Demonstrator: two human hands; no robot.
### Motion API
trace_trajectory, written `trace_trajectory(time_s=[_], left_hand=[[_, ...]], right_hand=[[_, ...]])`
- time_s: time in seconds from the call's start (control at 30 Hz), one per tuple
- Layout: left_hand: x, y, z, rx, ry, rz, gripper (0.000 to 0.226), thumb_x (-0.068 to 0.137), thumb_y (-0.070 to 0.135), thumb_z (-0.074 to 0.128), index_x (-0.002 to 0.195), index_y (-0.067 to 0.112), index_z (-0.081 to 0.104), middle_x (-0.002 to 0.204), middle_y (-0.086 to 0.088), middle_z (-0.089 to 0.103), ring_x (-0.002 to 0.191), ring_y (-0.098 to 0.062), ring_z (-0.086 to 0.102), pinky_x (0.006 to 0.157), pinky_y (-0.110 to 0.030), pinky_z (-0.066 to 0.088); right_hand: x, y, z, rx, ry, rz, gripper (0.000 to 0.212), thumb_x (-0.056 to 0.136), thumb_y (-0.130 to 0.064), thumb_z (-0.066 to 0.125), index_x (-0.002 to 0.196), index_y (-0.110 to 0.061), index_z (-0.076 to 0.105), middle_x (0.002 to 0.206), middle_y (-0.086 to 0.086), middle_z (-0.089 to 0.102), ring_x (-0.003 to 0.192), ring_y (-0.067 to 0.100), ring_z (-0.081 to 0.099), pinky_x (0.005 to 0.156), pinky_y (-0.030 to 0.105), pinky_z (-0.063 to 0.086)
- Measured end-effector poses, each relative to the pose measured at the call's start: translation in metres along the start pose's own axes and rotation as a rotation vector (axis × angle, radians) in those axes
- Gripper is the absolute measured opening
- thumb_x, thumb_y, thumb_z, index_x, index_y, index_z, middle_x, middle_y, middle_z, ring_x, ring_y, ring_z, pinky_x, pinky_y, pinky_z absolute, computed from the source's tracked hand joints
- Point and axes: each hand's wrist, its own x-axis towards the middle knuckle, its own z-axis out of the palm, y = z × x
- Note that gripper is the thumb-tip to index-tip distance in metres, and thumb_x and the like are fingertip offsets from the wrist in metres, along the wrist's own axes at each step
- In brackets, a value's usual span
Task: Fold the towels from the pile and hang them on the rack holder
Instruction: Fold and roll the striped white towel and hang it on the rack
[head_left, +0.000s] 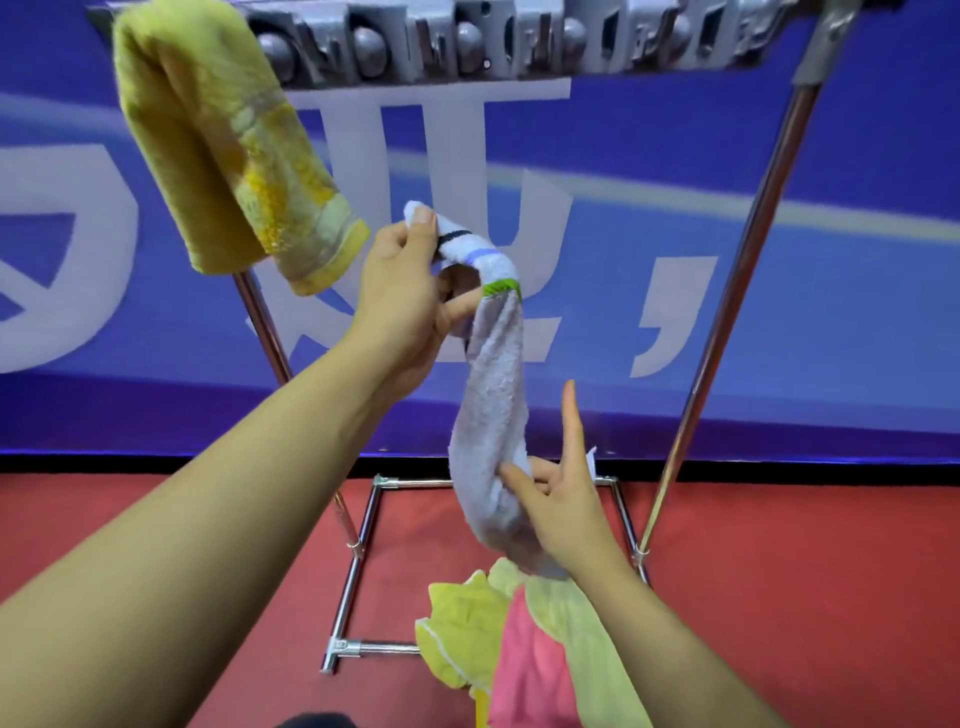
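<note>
Head view: left hand (400, 296) pinches the top end of a white-grey towel (493, 415) between thumb and fingers, held up in front of the rack (727, 291). Towel hangs nearly vertical, long axis top to bottom, bunched narrow, striped band near the top. Right hand (561, 504) is at the lower end, thumb and curled fingers gripping the cloth, index finger sticking straight up. So the towel runs between the two hands, left above, right below. Yellow towel (228, 145) is already draped on the top rail, upper left. Pile (519, 644) of yellow-green and pink towels sits low, beneath the right forearm. Next move likely needs the lower end brought up to the upper; right hand is nearer it.
</note>
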Motion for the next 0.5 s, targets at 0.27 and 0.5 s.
trace_trajectory(time_s=[0.27, 0.5], left_hand=[[-0.018, -0.107, -0.057, 0.024, 0.114, -0.323, 0.034, 0.109, 0.031, 0.046, 0.127, 0.003, 0.057, 0.126, -0.016, 0.069, 0.109, -0.022, 0.072, 0.091, -0.039, 0.059], [-0.097, -0.19, -0.094, -0.05, 0.003, -0.897, 0.021, 0.094, 0.033, 0.063, 0.097, 0.015, 0.071, 0.082, -0.003, 0.069, 0.069, -0.017, 0.062, 0.061, -0.028, 0.049]], right_hand=[[-0.005, -0.031, -0.003, 0.322, 0.051, 0.127, 0.027, 0.101, -0.007, 0.056, 0.114, -0.019, 0.076, 0.113, 0.006, 0.077, 0.105, 0.021, 0.072, 0.088, 0.029, 0.057], [-0.004, -0.03, 0.002, 0.522, -0.052, 0.19, 0.036, 0.1, -0.006, 0.055, 0.131, -0.022, 0.063, 0.119, 0.008, 0.075, 0.11, 0.023, 0.071, 0.097, 0.037, 0.056]])
